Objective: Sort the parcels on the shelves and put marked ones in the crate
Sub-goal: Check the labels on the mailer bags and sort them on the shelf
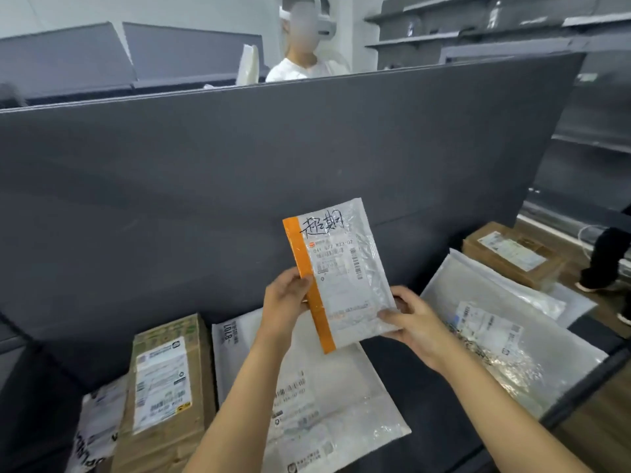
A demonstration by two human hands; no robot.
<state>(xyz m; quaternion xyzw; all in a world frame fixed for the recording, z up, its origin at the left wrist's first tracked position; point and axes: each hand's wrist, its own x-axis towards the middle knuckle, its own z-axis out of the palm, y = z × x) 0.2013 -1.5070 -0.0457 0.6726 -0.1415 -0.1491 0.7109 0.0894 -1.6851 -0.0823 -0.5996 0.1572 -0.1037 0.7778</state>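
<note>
Both hands hold one small parcel (341,278) up in front of the dark grey back panel (239,172) of the shelf (440,397), above the things lying on it. The parcel is a flat clear-plastic mailer with an orange strip down its left edge, a printed label on its face and black handwritten characters across its top; it stands nearly upright, leaning a little to the left at the top. The left hand (288,302) grips its lower left edge, thumb over the orange strip, and the right hand (409,322) pinches its lower right corner, thumb on the front. Below the hands a large white mailer (307,397) lies flat on the shelf, its labelled face up. Just beside it, toward the shelf's left end, a brown cardboard box (164,387) rests with a white label on top, and a crumpled white bag (95,428) with black print sits against the box's left side. Toward the right end a big translucent bubble mailer (505,339) leans tilted against the back panel, and behind it, at the far right corner, sits another brown box (512,257) bearing a label. Beyond the panel, another person in a white top (300,68) is partly visible.
</note>
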